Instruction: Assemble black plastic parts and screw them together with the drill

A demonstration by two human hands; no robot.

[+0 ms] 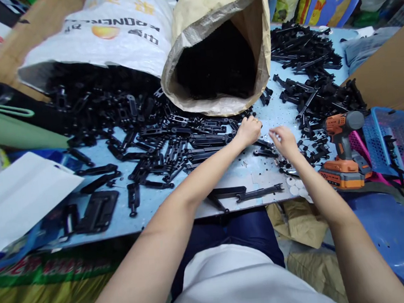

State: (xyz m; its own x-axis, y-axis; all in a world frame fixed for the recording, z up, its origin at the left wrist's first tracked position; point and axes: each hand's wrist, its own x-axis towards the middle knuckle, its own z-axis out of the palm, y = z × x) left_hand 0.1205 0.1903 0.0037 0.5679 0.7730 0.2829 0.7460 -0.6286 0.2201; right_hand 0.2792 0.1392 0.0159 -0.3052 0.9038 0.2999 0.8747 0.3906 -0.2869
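My left hand (249, 131) is just in front of the open paper sack, over the edge of the black plastic parts (208, 140). Its fingers are bent and closed, and what is in them is hidden. Close by on the right, my right hand (284, 141) hovers above the table with thumb and fingers pinched together. Whatever it grips is too small to name. Below the hands lie a few short black parts (265, 153) and scattered tiny pieces. Two long black bars (259, 193) rest near the table's front edge.
A paper sack (219, 105) opens toward me beside a white woven bag (109, 42) spilling black parts. More black parts (309, 87) are heaped at right. An orange cordless drill (344, 154) stands near a blue basket (397, 141). A white sheet (27, 198) lies left.
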